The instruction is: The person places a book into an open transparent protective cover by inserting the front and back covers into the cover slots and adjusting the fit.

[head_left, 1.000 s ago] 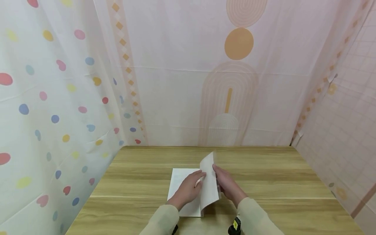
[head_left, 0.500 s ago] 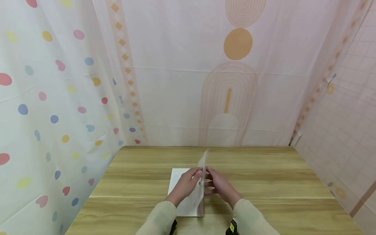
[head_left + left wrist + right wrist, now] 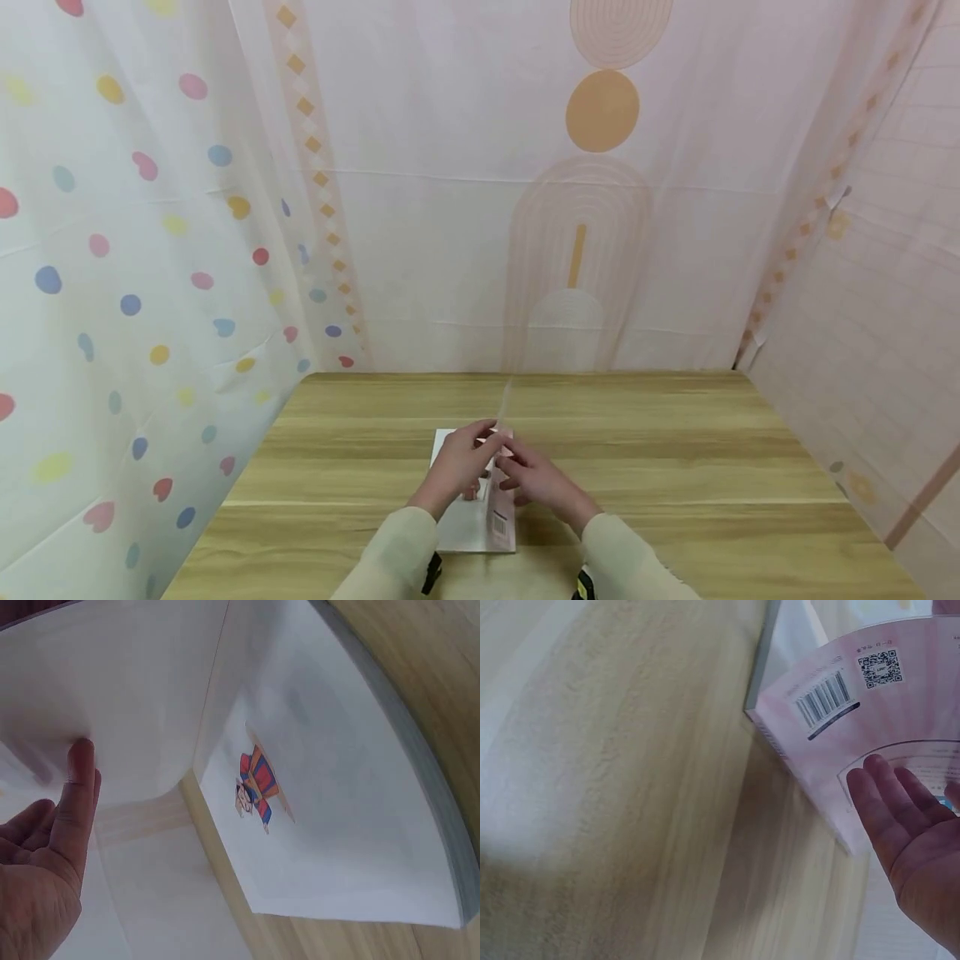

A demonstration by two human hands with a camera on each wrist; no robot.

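Book [image 3: 477, 523] lengthwise away, cover [image 3: 870, 697] upright

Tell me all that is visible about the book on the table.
The book is thin and white-paged and lies near the front edge of the wooden table. Its pink back cover, with a barcode and QR code, is lifted and curved. One inner page shows a small red-and-blue cartoon figure. The left hand touches a raised page; the right hand supports the cover with flat fingers.

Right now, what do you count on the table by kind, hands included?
Book: 1, its pink back cover lifted
Hands: 2, left hand and right hand, both on the cover
Wooden table: 1
Total: 4
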